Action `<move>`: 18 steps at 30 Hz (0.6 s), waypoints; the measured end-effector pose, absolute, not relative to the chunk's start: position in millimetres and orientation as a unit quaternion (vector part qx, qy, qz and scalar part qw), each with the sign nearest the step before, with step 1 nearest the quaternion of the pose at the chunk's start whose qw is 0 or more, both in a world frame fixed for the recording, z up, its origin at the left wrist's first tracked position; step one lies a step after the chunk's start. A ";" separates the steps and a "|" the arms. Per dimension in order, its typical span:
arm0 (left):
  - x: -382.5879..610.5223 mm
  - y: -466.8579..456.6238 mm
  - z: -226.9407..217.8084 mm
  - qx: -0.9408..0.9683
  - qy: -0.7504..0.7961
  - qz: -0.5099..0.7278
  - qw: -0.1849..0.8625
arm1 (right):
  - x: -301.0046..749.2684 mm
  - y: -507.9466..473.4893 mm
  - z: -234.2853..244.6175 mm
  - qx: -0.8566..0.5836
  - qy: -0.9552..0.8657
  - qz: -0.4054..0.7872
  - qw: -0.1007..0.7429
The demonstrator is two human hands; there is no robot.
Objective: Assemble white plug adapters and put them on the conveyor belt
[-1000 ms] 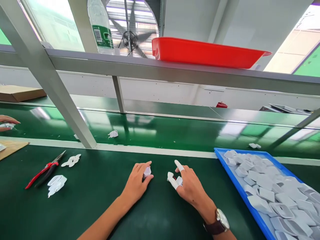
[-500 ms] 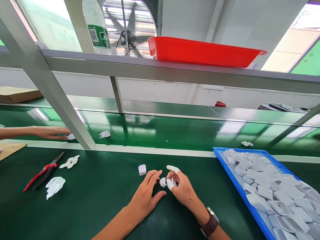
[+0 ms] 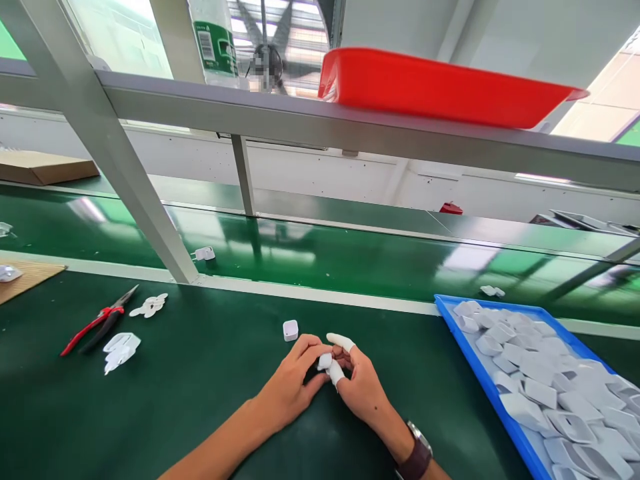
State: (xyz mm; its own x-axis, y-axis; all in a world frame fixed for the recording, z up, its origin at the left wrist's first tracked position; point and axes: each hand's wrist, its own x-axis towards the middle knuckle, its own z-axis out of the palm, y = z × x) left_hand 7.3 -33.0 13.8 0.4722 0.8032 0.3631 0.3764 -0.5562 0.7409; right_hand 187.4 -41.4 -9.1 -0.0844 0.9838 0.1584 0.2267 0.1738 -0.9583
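A small white plastic part is held between my two hands above the dark green table. My left hand curls round it from the left, with the thumb below and the fingers above. From the other side my right hand pinches it. White covers wrap my right thumb and index finger, and the index finger sticks out over the part. Fingers hide some of the part's shape. Just beyond my left fingertips, a white square plastic piece with rounded corners lies on the table.
On the right stands a blue tray heaped with white plastic pieces. Red-and-black pliers and flat white parts lie at left. A slanted metal post meets the table; a red tray rests on the shelf above.
My left hand has moved in and closed on the white part, which my right hand held alone before. At far left, another person's hand has gone out of view. The camera view has shifted.
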 end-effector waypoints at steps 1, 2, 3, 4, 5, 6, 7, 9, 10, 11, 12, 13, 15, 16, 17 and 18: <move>6.1 -32.2 14.8 0.802 0.372 0.355 0.305 | 188.1 -41.6 -9.0 -0.496 -0.614 0.412 0.456; 5.0 -31.3 15.7 0.797 0.378 0.350 0.316 | 188.7 -42.0 -8.7 -0.495 -0.617 0.415 0.450; 4.0 -30.2 16.6 0.790 0.384 0.344 0.331 | 189.4 -42.4 -8.3 -0.495 -0.619 0.418 0.445; 3.4 -29.1 17.4 0.782 0.387 0.340 0.351 | 190.1 -43.0 -7.7 -0.496 -0.621 0.419 0.439; 3.2 -28.0 18.0 0.773 0.388 0.337 0.373 | 190.9 -43.7 -7.0 -0.499 -0.626 0.416 0.432; 3.2 -27.0 18.4 0.762 0.388 0.335 0.395 | 192.0 -44.5 -6.1 -0.503 -0.632 0.409 0.424; 3.6 -26.1 18.5 0.751 0.389 0.336 0.414 | 193.2 -45.3 -4.9 -0.509 -0.641 0.394 0.417; 4.6 -24.4 17.9 0.724 0.397 0.346 0.445 | 196.2 -46.8 -1.7 -0.525 -0.663 0.348 0.406; 5.0 -23.8 17.5 0.709 0.402 0.352 0.461 | 197.7 -47.4 0.2 -0.530 -0.674 0.324 0.400; 5.3 -23.2 17.1 0.691 0.405 0.359 0.479 | 199.0 -47.9 2.3 -0.532 -0.684 0.305 0.394; 5.3 -22.8 16.8 0.675 0.406 0.364 0.497 | 200.0 -48.2 4.2 -0.530 -0.694 0.293 0.389; 5.2 -22.7 16.7 0.662 0.404 0.369 0.513 | 200.7 -48.5 6.0 -0.524 -0.704 0.288 0.384; 4.7 -23.1 17.2 0.660 0.399 0.375 0.515 | 200.6 -49.0 8.1 -0.509 -0.718 0.282 0.381; 4.5 -23.7 17.6 0.671 0.393 0.378 0.503 | 200.0 -49.2 8.3 -0.504 -0.724 0.273 0.383; 4.5 -24.5 18.0 0.685 0.387 0.382 0.485 | 199.1 -49.5 8.0 -0.500 -0.731 0.259 0.385; 4.6 -25.3 18.3 0.698 0.381 0.386 0.467 | 198.0 -49.8 7.4 -0.496 -0.738 0.242 0.389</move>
